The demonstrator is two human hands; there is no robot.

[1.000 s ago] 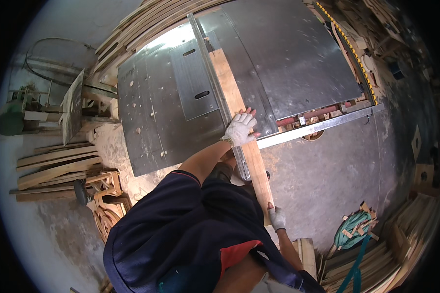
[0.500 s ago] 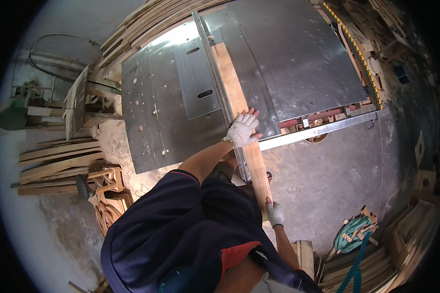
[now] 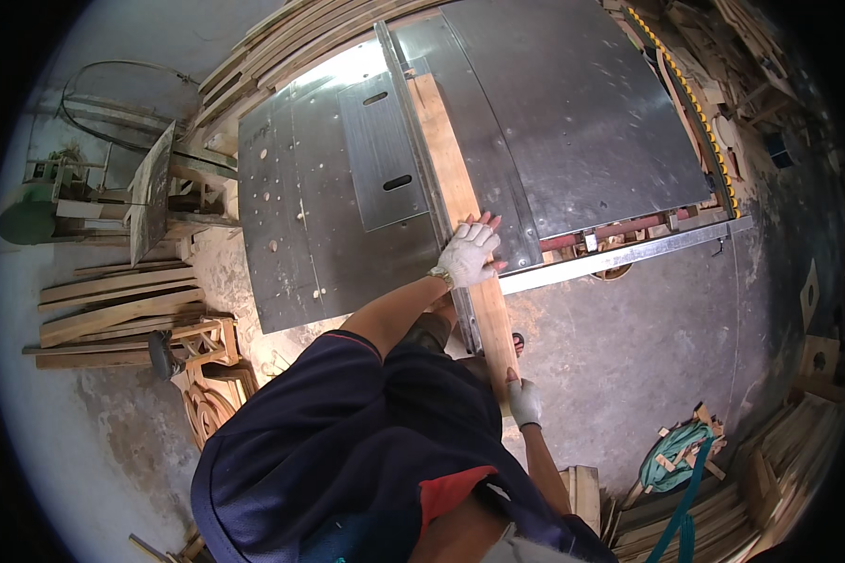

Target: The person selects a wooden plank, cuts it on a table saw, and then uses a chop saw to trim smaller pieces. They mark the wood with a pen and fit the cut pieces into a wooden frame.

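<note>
A long pale wooden board (image 3: 449, 164) lies on the grey metal machine table (image 3: 300, 178), along a straight metal fence (image 3: 411, 117). Its near part sticks out past the table edge toward my body. My left hand (image 3: 469, 255), in a whitish glove with bare fingertips, rests on top of the board near that edge, fingers spread across it. Farther back, my right hand (image 3: 526, 402), gloved the same way, grips the board's near end with the thumb on top. The fingers beneath are hidden.
A bright metal rail (image 3: 620, 255) runs along the table's near right edge. Stacked planks (image 3: 122, 305) and curved wooden parts (image 3: 211, 399) lie at left. At lower right is a green bundle with wood scraps (image 3: 676, 455). A yellow-edged strip (image 3: 690, 117) borders the far right.
The board has slid slightly forward along the fence, and my right hand has moved forward with it. My left hand stays in nearly the same place on top.
</note>
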